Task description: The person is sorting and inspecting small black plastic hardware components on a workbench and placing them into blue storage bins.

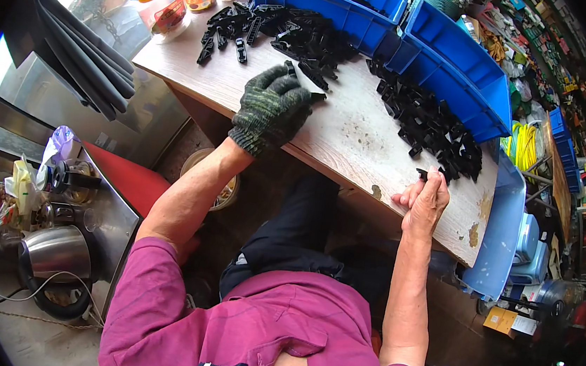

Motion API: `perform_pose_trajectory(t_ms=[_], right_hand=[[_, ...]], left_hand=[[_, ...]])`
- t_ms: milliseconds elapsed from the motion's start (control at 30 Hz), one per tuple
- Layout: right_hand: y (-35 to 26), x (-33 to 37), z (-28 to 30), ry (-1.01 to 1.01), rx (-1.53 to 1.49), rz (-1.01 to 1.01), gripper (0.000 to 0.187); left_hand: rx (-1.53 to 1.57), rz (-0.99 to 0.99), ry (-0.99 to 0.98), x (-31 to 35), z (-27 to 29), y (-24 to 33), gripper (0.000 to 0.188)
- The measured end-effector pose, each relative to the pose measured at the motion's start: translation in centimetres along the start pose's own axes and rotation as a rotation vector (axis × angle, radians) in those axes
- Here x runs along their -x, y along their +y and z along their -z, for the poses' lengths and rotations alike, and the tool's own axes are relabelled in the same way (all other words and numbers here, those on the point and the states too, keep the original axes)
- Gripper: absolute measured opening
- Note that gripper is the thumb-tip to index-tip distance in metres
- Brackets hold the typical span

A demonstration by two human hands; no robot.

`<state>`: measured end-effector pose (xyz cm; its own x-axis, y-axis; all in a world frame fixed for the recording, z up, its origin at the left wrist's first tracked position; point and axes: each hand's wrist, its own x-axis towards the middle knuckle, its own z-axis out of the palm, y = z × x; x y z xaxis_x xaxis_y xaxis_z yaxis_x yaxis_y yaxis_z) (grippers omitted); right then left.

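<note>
My left hand, in a dark green-grey knitted glove, is closed over the table's near side. It holds a black plastic part, whose end sticks out past the fingers; the rest is hidden by the glove. Bare and further right, my right hand pinches a small black plastic piece between thumb and fingers. Beyond the left hand lies a heap of long black plastic parts. A second heap, of smaller black plastic pieces, spreads just past my right hand.
Blue bins line the back of the worn white table. Lidded jars stand at its far left. A light-blue tub adjoins the right edge. On a metal surface at left sits a kettle with cords.
</note>
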<state>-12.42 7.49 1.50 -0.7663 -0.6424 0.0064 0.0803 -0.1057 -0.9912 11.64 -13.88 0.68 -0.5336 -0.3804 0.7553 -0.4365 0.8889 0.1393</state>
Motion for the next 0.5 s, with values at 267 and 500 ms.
perform_pose_trajectory(t_ms=[267,500], right_hand=[[0.0,-0.1,-0.2,0.025,-0.039,-0.015,0.033],[-0.1,0.0,-0.2,0.037,-0.022,-0.031,0.032]], left_hand=[[-0.04,0.149,-0.235,-0.4,0.0,0.2,0.032],[-0.024,0.23,-0.334,-1.9,-1.4,-0.5,0.029]])
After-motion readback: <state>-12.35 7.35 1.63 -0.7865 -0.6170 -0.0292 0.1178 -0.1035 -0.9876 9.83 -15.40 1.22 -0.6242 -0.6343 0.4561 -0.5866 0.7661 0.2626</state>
